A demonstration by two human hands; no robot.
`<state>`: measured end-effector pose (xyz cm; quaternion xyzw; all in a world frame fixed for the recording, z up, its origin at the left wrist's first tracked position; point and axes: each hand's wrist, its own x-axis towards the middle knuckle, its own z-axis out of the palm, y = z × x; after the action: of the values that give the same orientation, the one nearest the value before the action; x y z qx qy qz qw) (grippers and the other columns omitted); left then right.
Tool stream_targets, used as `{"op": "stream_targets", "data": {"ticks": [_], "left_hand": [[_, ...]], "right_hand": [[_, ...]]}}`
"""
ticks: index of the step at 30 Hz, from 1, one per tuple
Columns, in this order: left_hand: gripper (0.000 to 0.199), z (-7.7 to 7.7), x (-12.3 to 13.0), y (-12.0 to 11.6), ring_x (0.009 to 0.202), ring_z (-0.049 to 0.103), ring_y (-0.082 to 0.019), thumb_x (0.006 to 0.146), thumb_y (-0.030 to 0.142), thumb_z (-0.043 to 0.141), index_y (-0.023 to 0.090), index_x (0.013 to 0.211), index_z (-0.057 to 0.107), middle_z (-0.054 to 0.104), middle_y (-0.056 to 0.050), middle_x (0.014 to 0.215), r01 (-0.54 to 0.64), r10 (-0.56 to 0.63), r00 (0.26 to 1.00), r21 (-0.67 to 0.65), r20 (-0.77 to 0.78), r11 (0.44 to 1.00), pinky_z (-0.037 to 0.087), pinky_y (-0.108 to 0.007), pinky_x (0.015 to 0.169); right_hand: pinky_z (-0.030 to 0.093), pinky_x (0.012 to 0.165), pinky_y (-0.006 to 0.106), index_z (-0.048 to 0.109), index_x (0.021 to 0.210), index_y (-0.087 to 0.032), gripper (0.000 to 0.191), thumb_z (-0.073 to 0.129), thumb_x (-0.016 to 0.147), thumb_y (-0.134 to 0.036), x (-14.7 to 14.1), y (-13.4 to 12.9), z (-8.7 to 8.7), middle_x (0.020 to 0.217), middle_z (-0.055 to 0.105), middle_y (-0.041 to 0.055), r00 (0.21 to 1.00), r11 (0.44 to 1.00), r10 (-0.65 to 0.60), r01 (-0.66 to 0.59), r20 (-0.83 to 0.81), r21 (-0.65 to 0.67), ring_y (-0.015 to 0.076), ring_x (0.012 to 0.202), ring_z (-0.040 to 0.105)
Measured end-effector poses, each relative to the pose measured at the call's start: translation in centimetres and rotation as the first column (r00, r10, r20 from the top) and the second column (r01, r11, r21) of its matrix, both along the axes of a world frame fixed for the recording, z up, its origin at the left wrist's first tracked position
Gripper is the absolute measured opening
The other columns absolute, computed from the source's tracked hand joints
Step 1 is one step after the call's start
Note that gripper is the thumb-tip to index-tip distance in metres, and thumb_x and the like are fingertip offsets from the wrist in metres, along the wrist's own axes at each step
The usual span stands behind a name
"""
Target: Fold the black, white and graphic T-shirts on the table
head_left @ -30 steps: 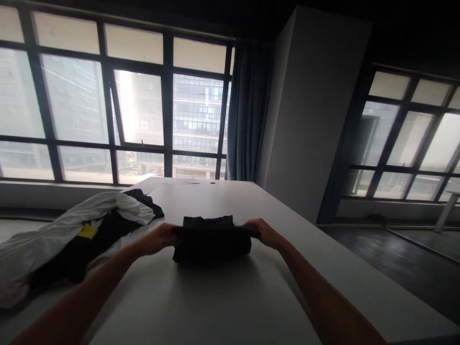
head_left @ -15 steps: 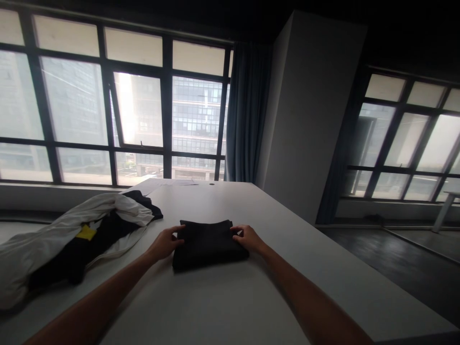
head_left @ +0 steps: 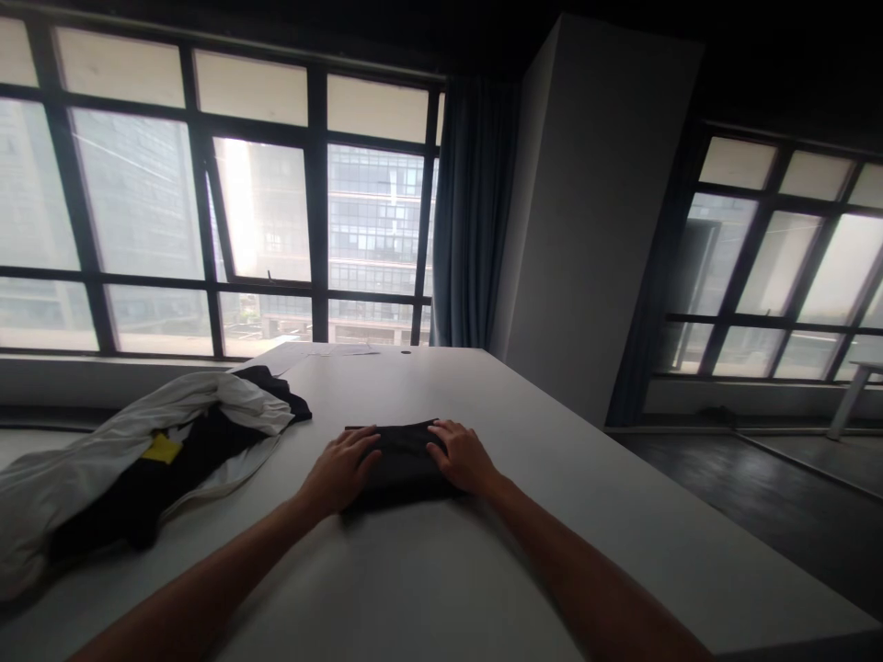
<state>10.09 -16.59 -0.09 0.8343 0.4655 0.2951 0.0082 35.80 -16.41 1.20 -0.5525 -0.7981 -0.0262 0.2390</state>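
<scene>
A folded black garment [head_left: 407,464] lies on the white table [head_left: 400,588] straight in front of me. Over its left side rests my left hand [head_left: 343,469], open, palm down with the fingers stretched towards the far edge. My right hand [head_left: 464,457] lies open and flat on the right side in the same way. Both hands cover the garment's side edges. Which kind of clothing it is, I cannot tell.
Left of my arm, a loose heap of white clothing [head_left: 172,405] and black clothing [head_left: 200,460] has a yellow patch [head_left: 163,448] in it. Papers [head_left: 345,349] lie at the table's far end, below the windows. A pillar [head_left: 593,230] stands behind on the right.
Both hands have gone from pinching the garment's side edges to lying flat on top, further inward. The garment looks a little flatter. The heap of clothes has stayed put.
</scene>
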Motion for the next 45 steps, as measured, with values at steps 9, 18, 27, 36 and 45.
{"op": "stream_targets", "data": {"ticks": [9,18,27,36,45], "left_hand": [[0.068,-3.0,1.6,-0.6,0.151,0.009,-0.028,0.096,0.061,0.027,0.026,0.154,0.027,0.016,-0.007,0.162,0.117,-0.197,0.955,-0.332,-0.221,0.936,0.011,-0.053,0.12],[0.063,-0.1,-0.2,-0.9,0.135,0.047,-0.028,0.089,0.069,0.038,0.028,0.131,0.061,0.054,-0.007,0.146,0.2,-0.261,0.96,-0.411,-0.098,0.889,0.036,-0.041,0.111],[0.082,-2.8,-0.1,2.5,0.15,0.013,-0.03,0.089,0.071,0.031,0.02,0.152,0.032,0.018,-0.011,0.162,-0.086,0.009,0.978,-0.369,-0.206,0.926,0.014,-0.052,0.118],[0.076,-1.7,1.0,0.2,0.15,0.015,-0.031,0.093,0.067,0.023,0.017,0.149,0.039,0.024,-0.012,0.161,-0.138,0.093,0.977,-0.234,-0.194,0.962,0.008,-0.055,0.119],[0.072,-1.3,1.8,-1.1,0.15,0.014,-0.028,0.096,0.063,0.025,0.019,0.152,0.034,0.022,-0.009,0.162,0.048,-0.102,0.974,-0.26,-0.2,0.964,0.009,-0.05,0.12]], "right_hand": [[0.006,0.121,0.049,0.029,0.154,-0.025,0.068,0.033,0.096,-0.061,-0.8,-0.4,-1.6,0.162,0.019,0.0042,0.977,0.895,0.208,-0.167,0.055,-0.414,0.0242,0.15,0.012],[0.025,0.115,0.046,0.052,0.141,-0.021,0.066,0.038,0.093,-0.064,-1.2,-1.5,0.2,0.146,0.051,0.0115,0.987,0.972,0.143,-0.127,0.068,-0.199,0.0298,0.134,0.045],[0.003,0.121,0.05,0.026,0.155,-0.019,0.081,0.027,0.092,-0.071,-0.3,1.0,-2.4,0.162,0.019,0.0088,0.99,0.914,0.006,0.051,0.14,-0.403,0.0274,0.15,0.01],[0.0,0.12,0.051,0.027,0.154,-0.015,0.082,0.018,0.094,-0.07,-0.4,1.1,-1.9,0.161,0.021,0.0107,0.993,0.958,-0.017,0.049,0.116,-0.282,0.0261,0.151,0.008],[0.003,0.12,0.051,0.028,0.154,-0.017,0.077,0.022,0.095,-0.066,-1.1,0.8,-2.4,0.162,0.019,0.0071,0.987,0.92,0.072,-0.009,0.146,-0.392,0.0265,0.15,0.009]]}}
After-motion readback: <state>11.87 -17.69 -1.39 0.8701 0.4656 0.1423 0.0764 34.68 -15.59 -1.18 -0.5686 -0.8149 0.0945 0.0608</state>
